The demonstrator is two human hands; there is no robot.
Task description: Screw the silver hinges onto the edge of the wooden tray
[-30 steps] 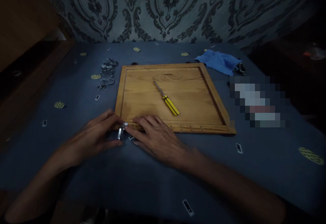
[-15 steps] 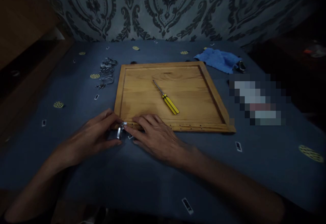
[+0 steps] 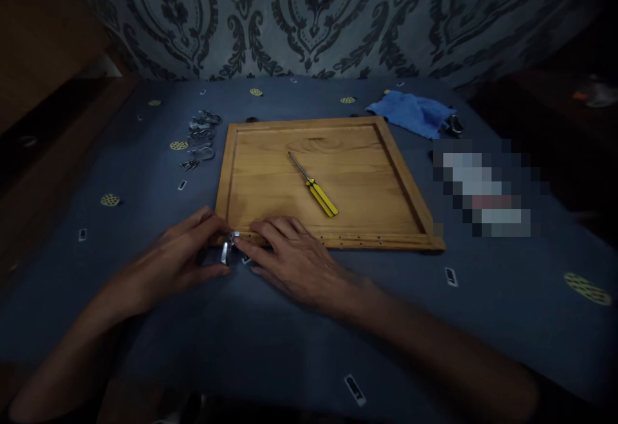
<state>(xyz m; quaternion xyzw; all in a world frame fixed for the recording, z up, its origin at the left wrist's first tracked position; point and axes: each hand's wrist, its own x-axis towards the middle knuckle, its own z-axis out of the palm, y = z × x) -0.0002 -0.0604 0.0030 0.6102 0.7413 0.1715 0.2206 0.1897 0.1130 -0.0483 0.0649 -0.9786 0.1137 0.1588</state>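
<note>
A shiny metal hook (image 3: 226,251) rests on the near left corner of a wooden framed board (image 3: 270,183), its curved end hanging past the front edge. My left hand (image 3: 176,253) is closed around it, fingers on the frame's corner and thumb by the curved part. The index fingertip of my right hand (image 3: 297,260) touches the hook's plate. The other right fingers lie stretched along the front rail, which has a line of small dark holes. On the board lies a screwdriver (image 3: 321,197) with a yellow and black handle, its tip pointing away to the left.
Several metal hooks (image 3: 201,134) are grouped left of the board, with small screws (image 3: 189,165) just below. Behind the board's right corner sits a blue cloth (image 3: 412,114) beside a small dark shiny object (image 3: 454,126). A blurred-out item (image 3: 483,186) lies at right on the blue patterned cover (image 3: 270,340).
The whole view has shifted very slightly. Both hands and the hook keep the same place on the board.
</note>
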